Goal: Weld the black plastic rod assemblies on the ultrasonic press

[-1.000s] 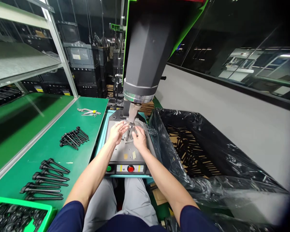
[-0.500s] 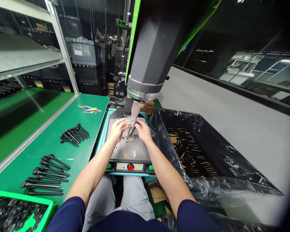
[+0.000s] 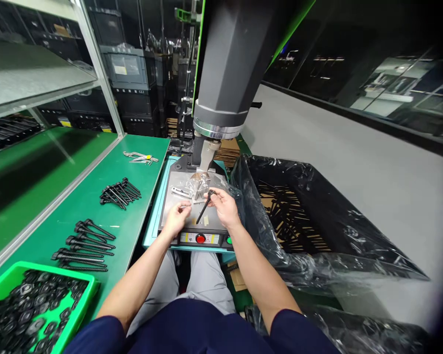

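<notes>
While the right hand (image 3: 226, 207) pinches a slim black rod (image 3: 204, 209) by its upper end, the rod slants down and to the left, with its lower tip just above the grey metal plate (image 3: 170, 196) of a press. The left hand (image 3: 177, 219) lies low on the near part of that plate, just left of the rod's tip. Its fingers are curled, and I cannot tell whether they hold anything.

A crumpled clear film (image 3: 196, 185) lies on the plate beyond both hands, under the press's metal horn (image 3: 206, 147). The big dark press head (image 3: 225, 64) hangs over the far half of the plate, so the open room is at the near half. At the plate's near edge, a red button (image 3: 200, 239) sits between the wrists.

Close along the plate's right edge stands a deep bin with a black plastic liner (image 3: 266, 164), near the right forearm. To the left stretches the green bench (image 3: 96, 162), carrying two groups of black rods (image 3: 120, 193) (image 3: 84, 243). A green tray (image 3: 84, 282) of small black parts sits at the bench's near corner.
</notes>
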Motion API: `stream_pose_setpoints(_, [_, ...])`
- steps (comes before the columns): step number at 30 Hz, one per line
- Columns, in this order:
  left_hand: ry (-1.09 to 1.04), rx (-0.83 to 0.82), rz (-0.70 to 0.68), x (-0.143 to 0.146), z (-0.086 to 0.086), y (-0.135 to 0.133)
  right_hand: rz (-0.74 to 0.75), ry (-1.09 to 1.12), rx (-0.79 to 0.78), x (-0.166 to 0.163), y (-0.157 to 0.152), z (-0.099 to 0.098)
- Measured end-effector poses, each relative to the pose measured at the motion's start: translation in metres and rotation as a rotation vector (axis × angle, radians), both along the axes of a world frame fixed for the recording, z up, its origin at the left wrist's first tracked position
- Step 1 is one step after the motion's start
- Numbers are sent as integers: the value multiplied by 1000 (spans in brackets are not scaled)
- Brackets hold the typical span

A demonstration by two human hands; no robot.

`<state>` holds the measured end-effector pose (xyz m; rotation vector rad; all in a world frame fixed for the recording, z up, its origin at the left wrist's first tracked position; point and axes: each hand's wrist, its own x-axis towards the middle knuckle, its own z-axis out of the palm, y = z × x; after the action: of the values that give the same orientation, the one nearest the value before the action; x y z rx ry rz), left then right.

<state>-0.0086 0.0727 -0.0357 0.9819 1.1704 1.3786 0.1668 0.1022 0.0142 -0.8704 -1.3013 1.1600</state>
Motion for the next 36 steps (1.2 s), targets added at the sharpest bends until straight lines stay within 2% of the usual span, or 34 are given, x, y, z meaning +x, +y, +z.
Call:
stream_pose_setpoints(3, [154, 71, -114, -2, -8, -29, 54, -66, 104, -17, -12, -4])
stream_pose_setpoints(5, [212, 129, -124, -3, -10, -39, 87, -116, 172, -31, -23, -6])
stream_pose_setpoints(9, [260, 193, -35, -12, -11, -45, 123, -225, 293, -55, -41, -6])
stream_pose_setpoints(13, [204, 189, 52, -22, -14, -55, 176, -344, 330, -69, -47, -8])
stream_pose_setpoints(16, [123, 129, 114, -28, -21, -74, 258, -519, 323, -79, -50, -19])
stream_pose_setpoints(19, [59, 25, 193, -35, -33, -100, 408, -622, 297, -97, -54, -37])
stream_pose_setpoints(22, [36, -84, 285, -46, -45, -135, 504, -644, 234, -132, -56, -55])
stream_pose_setpoints(24, [103, -169, 317, -56, -47, -165, 543, -645, 180, -165, -59, -62])
stream_pose_setpoints(26, [173, -232, 305, -67, -42, -198, 602, -676, 158, -203, -61, -66])
stream_pose_setpoints(29, [243, -254, 314, -88, -21, -245, 691, -807, 210, -258, -68, -64])
stream_pose_setpoints(33, [527, -241, 505, -127, 17, -293, 681, -1076, 282, -311, -77, -56])
stream_pose_setpoints(36, [802, -295, 686, -165, 33, -316, 684, -1179, 310, -324, -81, -56])
